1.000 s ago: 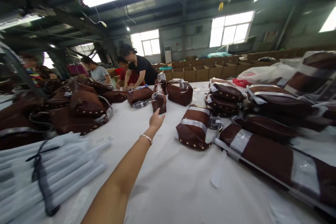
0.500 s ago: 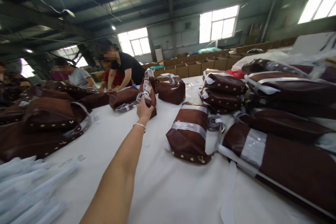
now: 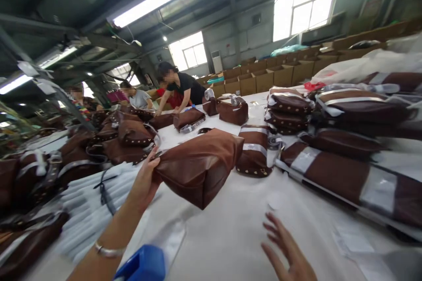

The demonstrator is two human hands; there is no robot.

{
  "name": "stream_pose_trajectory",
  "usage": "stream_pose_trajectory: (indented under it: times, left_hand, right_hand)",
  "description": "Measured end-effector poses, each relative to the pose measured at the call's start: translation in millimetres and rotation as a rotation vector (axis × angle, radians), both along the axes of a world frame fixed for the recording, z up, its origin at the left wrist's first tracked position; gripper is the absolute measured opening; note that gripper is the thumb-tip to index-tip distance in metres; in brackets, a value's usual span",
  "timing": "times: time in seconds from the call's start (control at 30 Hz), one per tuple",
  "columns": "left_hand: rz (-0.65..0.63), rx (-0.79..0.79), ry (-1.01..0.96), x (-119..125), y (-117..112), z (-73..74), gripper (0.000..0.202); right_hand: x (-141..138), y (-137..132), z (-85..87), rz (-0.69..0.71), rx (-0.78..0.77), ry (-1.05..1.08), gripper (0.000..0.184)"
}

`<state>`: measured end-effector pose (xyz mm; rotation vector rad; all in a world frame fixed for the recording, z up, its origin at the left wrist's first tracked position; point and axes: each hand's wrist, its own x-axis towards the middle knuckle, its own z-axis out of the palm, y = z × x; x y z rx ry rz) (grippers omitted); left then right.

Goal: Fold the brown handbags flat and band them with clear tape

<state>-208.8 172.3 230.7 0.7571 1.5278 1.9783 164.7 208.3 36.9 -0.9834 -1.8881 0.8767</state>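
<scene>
A brown leather handbag (image 3: 201, 162) is held up over the white table, its smooth panels turned towards me. My left hand (image 3: 148, 180), with a bracelet on the wrist, grips its left end, thumb on the near side and the other fingers mostly hidden. Low on the right, my right hand (image 3: 286, 246) is apart from the bag, fingers spread and holding nothing. Just behind the held bag lies another brown bag (image 3: 252, 156) with a clear band round it and gold studs along its base. A blue plastic object (image 3: 141, 263) is beside my left forearm, partly cut off.
Stacked brown bags (image 3: 349, 162) line the right side, and more bags (image 3: 132, 134) are heaped on the left. White padded rolls (image 3: 89, 202) lie near my left forearm. Across the white table (image 3: 227, 237), a co-worker (image 3: 181, 85) leans over bags. Cardboard boxes (image 3: 263, 80) stand behind.
My left hand has drawn back from the far side of the table with a bag, now close to me. My right hand has come into view. The view has turned left.
</scene>
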Motion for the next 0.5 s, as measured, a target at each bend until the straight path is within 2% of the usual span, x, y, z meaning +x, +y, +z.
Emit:
stream_pose_trajectory:
  times: [0.07, 0.13, 0.2, 0.27, 0.33, 0.4, 0.47, 0.5]
  left_hand:
    - [0.041, 0.010, -0.075, 18.1, -45.0, 5.0, 0.054]
    - [0.049, 0.011, -0.138, 36.0, -83.2, -0.1, 0.054]
    - [0.007, -0.005, -0.198, 54.6, -112.9, -18.0, 0.057]
    - [-0.064, -0.089, -0.190, 73.0, -132.6, -47.3, 0.061]
    - [-0.140, -0.263, -0.058, 88.9, -144.1, -81.6, 0.063]
    - [-0.180, -0.435, 0.105, 99.9, -151.2, -110.7, 0.063]
    - [-0.151, -0.525, 0.226, 106.4, -158.3, -125.7, 0.056]
    - [-0.114, -0.534, 0.271, 109.4, -163.0, -126.7, 0.053]
  right_hand:
    - [20.8, -2.9, 28.8, -0.192, 0.135, -0.007, 0.069]
    - [42.4, -7.0, 62.5, -0.252, 0.261, -0.038, 0.080]
    - [60.9, -13.6, 90.6, -0.195, 0.290, -0.067, 0.090]
    - [75.7, -24.0, 104.6, -0.061, 0.232, -0.098, 0.096]
    - [88.7, -38.5, 101.7, 0.093, 0.169, -0.171, 0.092]
    - [102.1, -56.5, 86.5, 0.181, 0.149, -0.280, 0.076]
    - [115.2, -75.4, 68.3, 0.178, 0.173, -0.386, 0.063]
    - [120.6, -83.9, 61.3, 0.155, 0.203, -0.421, 0.061]
